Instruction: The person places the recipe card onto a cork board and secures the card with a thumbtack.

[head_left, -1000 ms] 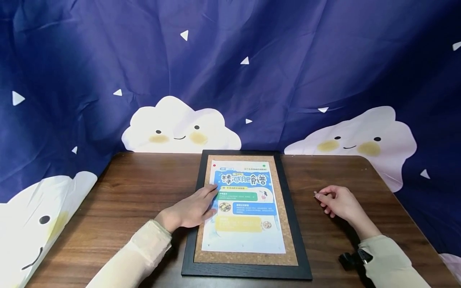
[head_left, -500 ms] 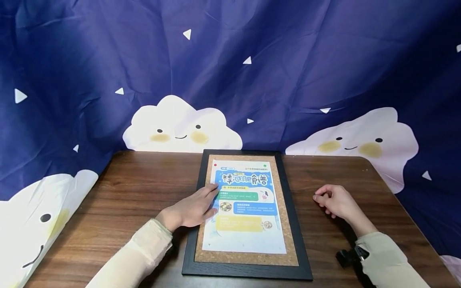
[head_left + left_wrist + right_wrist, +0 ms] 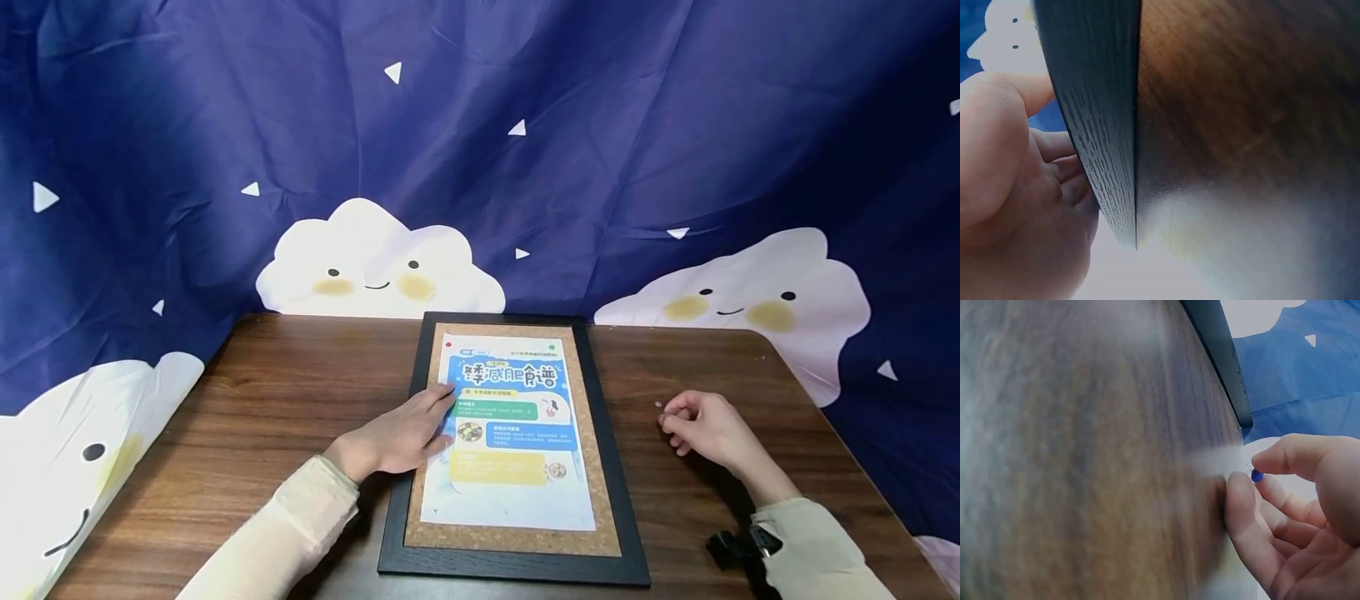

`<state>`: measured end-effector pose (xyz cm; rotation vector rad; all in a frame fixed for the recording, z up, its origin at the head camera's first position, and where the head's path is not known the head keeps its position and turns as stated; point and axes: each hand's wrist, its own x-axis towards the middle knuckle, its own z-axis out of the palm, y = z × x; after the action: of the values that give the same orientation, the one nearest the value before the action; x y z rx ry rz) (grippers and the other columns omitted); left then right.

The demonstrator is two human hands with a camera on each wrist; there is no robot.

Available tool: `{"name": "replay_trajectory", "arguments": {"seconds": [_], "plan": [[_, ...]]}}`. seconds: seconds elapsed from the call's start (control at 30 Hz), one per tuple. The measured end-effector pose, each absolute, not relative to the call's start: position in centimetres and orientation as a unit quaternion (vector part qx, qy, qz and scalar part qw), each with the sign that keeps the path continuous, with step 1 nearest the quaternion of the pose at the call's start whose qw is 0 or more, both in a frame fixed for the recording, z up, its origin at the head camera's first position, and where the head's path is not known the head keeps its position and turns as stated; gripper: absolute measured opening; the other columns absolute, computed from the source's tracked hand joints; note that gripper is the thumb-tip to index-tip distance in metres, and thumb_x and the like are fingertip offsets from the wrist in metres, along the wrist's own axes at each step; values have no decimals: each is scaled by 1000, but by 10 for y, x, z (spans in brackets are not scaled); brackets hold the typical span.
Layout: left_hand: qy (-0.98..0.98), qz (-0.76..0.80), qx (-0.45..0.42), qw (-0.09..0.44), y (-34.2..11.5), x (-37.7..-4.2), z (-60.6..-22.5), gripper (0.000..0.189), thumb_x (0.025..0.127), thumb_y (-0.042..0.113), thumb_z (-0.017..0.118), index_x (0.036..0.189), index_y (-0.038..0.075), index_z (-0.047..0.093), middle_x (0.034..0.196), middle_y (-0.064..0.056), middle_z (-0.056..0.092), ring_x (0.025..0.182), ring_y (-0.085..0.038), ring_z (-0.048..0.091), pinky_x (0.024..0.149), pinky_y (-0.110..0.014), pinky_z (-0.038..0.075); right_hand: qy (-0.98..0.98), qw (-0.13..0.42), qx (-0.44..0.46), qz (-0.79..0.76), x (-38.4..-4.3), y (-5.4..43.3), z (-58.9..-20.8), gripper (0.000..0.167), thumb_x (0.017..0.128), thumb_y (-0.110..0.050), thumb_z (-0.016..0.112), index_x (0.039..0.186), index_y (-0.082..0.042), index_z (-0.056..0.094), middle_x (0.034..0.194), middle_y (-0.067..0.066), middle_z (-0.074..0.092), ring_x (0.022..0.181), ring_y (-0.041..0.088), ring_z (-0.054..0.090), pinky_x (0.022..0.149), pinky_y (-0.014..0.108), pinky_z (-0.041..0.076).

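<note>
A cork board with a black frame lies on the table, a printed poster on its cork. A red tack and a green tack sit at the poster's two far corners. My left hand rests across the frame's left side, fingertips on the poster; in the left wrist view its thumb and fingers reach over the black edge. Right of the board, my right hand is low over the table. In the right wrist view its fingertips pinch a small blue-headed tack.
A tiny pale pinkish piece shows right by the right fingertips. The brown wooden table extends on both sides of the board. Behind it hangs a dark blue cloth with white clouds. A small black device sits at the right wrist.
The right hand has shifted slightly right and toward me, and the pale pinkish piece now shows just beyond its fingertips. The left hand and board stay as they were.
</note>
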<state>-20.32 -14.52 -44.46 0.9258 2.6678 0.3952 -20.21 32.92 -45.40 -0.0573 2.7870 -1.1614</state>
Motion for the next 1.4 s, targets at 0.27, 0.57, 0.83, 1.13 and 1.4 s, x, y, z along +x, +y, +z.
{"name": "replay_trajectory", "arguments": {"seconds": [0.27, 0.57, 0.83, 1.13, 1.4], "plan": [[926, 133, 325, 140, -147, -204, -445, 68, 116, 30, 50, 168, -7, 26, 179, -22, 18, 168, -37, 20, 134, -52, 29, 888, 85, -11, -451, -204, 332, -455, 14, 98, 6, 64, 107, 17, 63, 85, 16, 72, 65, 15, 75, 63, 31, 67], [926, 135, 324, 143, -146, -204, -445, 68, 116, 29, 50, 168, -7, 25, 179, -22, 17, 168, -37, 19, 134, -52, 28, 876, 95, -17, -473, -204, 333, -459, 25, 104, 5, 65, 121, 23, 66, 96, 19, 78, 74, 14, 77, 69, 31, 67], [925, 136, 326, 142, -146, -203, -444, 68, 116, 28, 50, 168, -8, 25, 179, -23, 17, 168, -38, 20, 134, -52, 28, 854, 103, -38, -509, -198, 326, -454, 27, 105, 6, 62, 125, 24, 64, 103, 25, 79, 78, 13, 77, 71, 32, 68], [925, 136, 327, 138, -146, -203, -444, 68, 116, 28, 50, 168, -8, 25, 179, -23, 17, 168, -38, 19, 134, -52, 28, 843, 112, -54, -523, -193, 307, -443, 26, 106, 2, 63, 125, 19, 65, 103, 25, 79, 80, 18, 79, 72, 36, 68], [926, 132, 325, 136, -146, -203, -444, 67, 116, 28, 50, 168, -7, 26, 179, -22, 18, 168, -37, 20, 134, -51, 28, 838, 125, -86, -525, -190, 293, -436, 25, 106, 0, 64, 124, 18, 67, 102, 27, 78, 77, 20, 77, 72, 36, 68]]}}
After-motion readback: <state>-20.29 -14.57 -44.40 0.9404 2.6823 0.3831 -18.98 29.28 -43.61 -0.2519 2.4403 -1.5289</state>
